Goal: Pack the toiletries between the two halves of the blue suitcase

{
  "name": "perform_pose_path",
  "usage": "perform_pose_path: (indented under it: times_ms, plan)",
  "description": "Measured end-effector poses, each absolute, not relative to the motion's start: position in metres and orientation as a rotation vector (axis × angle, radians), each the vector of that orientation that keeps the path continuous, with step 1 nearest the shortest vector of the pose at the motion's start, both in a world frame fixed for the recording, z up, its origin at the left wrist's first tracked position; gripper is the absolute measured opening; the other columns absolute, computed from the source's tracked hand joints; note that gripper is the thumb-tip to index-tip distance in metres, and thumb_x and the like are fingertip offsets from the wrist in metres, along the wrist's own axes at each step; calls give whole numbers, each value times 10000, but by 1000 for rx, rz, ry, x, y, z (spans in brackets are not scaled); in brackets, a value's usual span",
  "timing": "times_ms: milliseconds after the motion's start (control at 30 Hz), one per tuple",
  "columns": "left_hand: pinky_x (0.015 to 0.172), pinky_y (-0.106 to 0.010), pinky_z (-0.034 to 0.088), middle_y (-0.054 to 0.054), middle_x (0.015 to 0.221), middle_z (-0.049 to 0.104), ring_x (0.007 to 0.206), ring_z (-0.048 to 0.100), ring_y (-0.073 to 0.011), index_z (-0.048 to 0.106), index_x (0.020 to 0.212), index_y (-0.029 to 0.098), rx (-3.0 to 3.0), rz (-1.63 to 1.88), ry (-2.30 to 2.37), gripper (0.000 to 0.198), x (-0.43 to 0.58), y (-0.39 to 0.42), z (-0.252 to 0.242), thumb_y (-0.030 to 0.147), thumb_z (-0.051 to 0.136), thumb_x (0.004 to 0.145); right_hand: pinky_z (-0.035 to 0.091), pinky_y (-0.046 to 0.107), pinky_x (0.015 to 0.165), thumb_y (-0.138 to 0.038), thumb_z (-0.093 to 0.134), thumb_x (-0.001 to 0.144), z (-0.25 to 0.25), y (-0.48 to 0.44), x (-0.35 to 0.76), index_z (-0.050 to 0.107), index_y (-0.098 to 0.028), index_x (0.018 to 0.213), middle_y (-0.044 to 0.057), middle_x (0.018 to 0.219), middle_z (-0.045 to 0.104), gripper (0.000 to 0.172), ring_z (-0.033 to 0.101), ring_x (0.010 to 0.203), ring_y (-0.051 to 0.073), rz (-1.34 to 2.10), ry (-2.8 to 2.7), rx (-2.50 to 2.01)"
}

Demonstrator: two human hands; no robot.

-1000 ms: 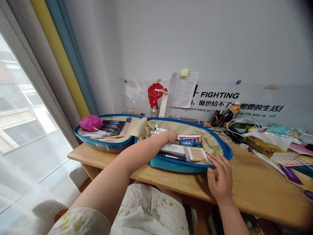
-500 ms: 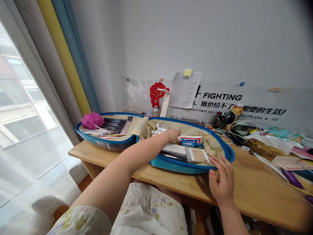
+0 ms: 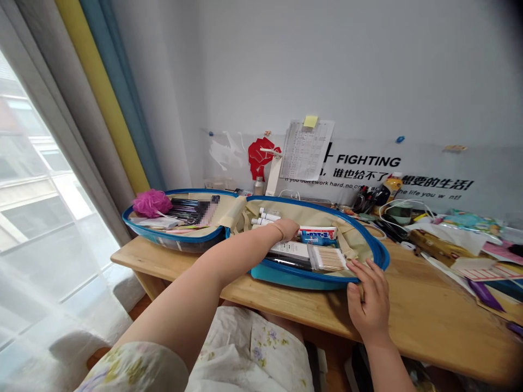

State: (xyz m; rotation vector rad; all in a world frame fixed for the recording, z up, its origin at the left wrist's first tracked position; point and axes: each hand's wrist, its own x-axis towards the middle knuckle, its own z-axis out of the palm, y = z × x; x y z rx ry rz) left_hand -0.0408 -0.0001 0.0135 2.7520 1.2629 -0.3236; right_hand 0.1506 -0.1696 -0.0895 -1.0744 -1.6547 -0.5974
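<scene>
A small blue suitcase (image 3: 302, 285) lies open on the wooden desk, its two halves spread side by side. My left hand (image 3: 289, 229) reaches down into the right half; its fingers are hidden, so any hold is unclear. Close to it are white tubes (image 3: 267, 216), a red, white and blue toothpaste tube (image 3: 318, 234) and a white box (image 3: 292, 250). A clear pack of cotton swabs (image 3: 329, 258) lies at the near side. On the near right rim rests my right hand (image 3: 370, 296), open, fingers stretched out beside the swabs.
The left half holds a pink bath puff (image 3: 152, 203) and dark pens (image 3: 190, 209). Behind stands a white lamp (image 3: 273, 174). Cables, pouches, papers and a yellow-labelled bottle (image 3: 393, 188) clutter the desk (image 3: 425, 316) to the right. Curtains (image 3: 110, 109) hang on the left.
The view has shifted slightly. My left hand stays inside the right half, and my right hand stays on the rim.
</scene>
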Motion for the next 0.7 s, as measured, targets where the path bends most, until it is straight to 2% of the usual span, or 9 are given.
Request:
perform_pose_path:
  times_ms: [267, 700]
  plan:
    - [946, -452, 533, -98, 1268, 609, 1112, 613, -226, 606, 1228, 170, 2802, -158, 1285, 315, -45, 6, 15, 338, 603, 960, 408, 552, 1069, -274, 440, 954, -91, -170, 152, 603, -228, 1240, 115, 1203, 655, 332, 514, 1291, 309, -607, -1667, -1073]
    - [965, -462, 519, -96, 1264, 613, 1130, 604, -230, 627, 1183, 162, 2817, -213, 1223, 287, -41, 2, 12, 331, 616, 951, 402, 537, 1078, -250, 446, 953, -88, -171, 151, 577, -228, 1277, 115, 1222, 649, 350, 506, 1300, 302, -629, -1682, -1064]
